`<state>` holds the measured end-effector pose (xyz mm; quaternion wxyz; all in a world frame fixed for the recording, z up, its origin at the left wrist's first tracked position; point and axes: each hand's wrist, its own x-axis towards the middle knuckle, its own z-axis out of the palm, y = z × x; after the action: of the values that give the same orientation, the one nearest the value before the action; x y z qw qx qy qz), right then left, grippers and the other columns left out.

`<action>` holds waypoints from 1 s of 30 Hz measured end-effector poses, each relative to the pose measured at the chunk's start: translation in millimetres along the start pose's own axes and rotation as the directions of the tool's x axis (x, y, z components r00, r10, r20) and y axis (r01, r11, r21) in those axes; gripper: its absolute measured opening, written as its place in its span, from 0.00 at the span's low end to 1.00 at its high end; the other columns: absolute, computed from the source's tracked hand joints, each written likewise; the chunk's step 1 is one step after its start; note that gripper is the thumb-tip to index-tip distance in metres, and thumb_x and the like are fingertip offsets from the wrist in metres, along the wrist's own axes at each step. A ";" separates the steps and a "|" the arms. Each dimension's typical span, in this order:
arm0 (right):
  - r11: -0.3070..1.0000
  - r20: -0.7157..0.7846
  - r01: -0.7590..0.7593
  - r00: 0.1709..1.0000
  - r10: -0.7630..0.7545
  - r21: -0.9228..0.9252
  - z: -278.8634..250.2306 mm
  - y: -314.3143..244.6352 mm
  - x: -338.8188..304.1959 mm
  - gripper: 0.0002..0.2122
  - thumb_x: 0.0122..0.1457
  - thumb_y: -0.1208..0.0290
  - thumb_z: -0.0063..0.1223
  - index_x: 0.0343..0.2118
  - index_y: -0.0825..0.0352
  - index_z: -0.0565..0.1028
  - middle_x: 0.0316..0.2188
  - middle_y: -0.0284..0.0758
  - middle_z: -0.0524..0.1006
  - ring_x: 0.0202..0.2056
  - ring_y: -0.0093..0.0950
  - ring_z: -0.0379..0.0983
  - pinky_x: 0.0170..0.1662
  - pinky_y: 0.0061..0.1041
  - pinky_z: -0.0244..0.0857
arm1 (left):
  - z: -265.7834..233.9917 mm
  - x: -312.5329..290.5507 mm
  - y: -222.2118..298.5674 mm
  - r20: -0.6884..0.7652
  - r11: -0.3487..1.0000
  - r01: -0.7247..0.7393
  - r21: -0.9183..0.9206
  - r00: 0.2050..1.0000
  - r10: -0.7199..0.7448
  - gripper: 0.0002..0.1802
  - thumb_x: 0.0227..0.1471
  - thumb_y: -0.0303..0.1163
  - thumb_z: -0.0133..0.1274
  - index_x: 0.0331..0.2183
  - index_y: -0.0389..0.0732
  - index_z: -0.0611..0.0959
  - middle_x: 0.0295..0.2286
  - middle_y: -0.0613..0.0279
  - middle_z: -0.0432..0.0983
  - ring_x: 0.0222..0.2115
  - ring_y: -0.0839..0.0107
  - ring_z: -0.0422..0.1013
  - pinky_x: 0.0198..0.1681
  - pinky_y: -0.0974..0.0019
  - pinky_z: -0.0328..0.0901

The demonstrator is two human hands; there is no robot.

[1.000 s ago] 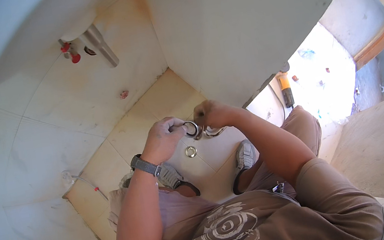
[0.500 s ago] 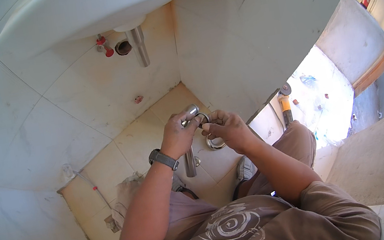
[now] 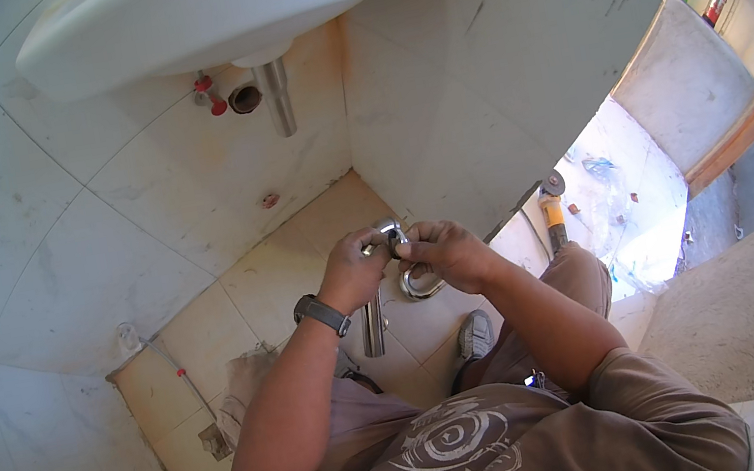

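My left hand (image 3: 353, 269), with a watch (image 3: 321, 315) on its wrist, is closed around a chrome drain pipe (image 3: 385, 226) whose rounded end shows above the fingers. My right hand (image 3: 448, 256) meets it, thumb and fingertips pinching a small dark ring (image 3: 396, 245) at the pipe. Fingers cover much of the ring. Below the left hand a straight chrome tube (image 3: 373, 331) points downward. Under the right fingers shows a curved chrome bend (image 3: 420, 286). Whether the tube and bend join the held pipe, I cannot tell.
Ahead, a white washbasin (image 3: 259, 6) has a metal tailpiece (image 3: 277, 102) hanging beneath it. Beside that are a wall hole (image 3: 245, 99) and a red-capped valve (image 3: 210, 94). An angle grinder (image 3: 552, 206) stands by my right knee. A flexible hose (image 3: 162, 351) runs at left.
My right fingers have closed in on the pipe, and the ring, seen more openly before, is now mostly covered. The view has shifted slightly.
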<state>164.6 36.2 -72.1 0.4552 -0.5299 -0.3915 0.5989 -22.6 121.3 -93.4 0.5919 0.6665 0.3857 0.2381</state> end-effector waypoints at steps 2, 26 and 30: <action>0.989 -0.049 0.031 0.998 -0.039 -0.147 1.6 -1.6 -3.8 0.17 0.64 0.58 0.63 0.41 0.70 0.79 0.34 0.36 0.82 0.36 0.24 0.79 0.42 0.24 0.71 | 4.9 -1.1 -2.6 -0.102 0.969 -0.148 0.199 0.980 0.171 0.11 0.57 0.34 0.60 0.39 0.37 0.85 0.34 0.52 0.80 0.33 0.62 0.78 0.39 0.59 0.72; 0.995 -0.235 0.073 0.970 -0.055 0.069 4.4 33.7 0.8 0.24 0.63 0.65 0.65 0.56 0.73 0.72 0.49 0.40 0.79 0.46 0.30 0.79 0.48 0.30 0.72 | -2.3 3.1 3.3 -0.376 0.935 -0.155 -0.319 0.926 0.025 0.17 0.67 0.41 0.56 0.45 0.37 0.84 0.37 0.62 0.79 0.38 0.72 0.75 0.42 0.65 0.72; 0.994 -0.100 0.022 0.994 -0.033 -0.110 -1.5 48.7 -6.3 0.26 0.60 0.68 0.69 0.57 0.74 0.72 0.47 0.39 0.79 0.41 0.26 0.78 0.44 0.25 0.71 | -17.4 10.3 1.9 -0.468 0.778 -0.294 -0.556 0.883 -0.001 0.24 0.68 0.46 0.54 0.51 0.34 0.82 0.38 0.64 0.77 0.37 0.74 0.72 0.45 0.66 0.70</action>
<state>159.9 16.5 -116.9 0.4533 -0.5783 -0.4070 0.5426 -29.6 140.1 -89.7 0.6504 0.3948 0.3572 0.5418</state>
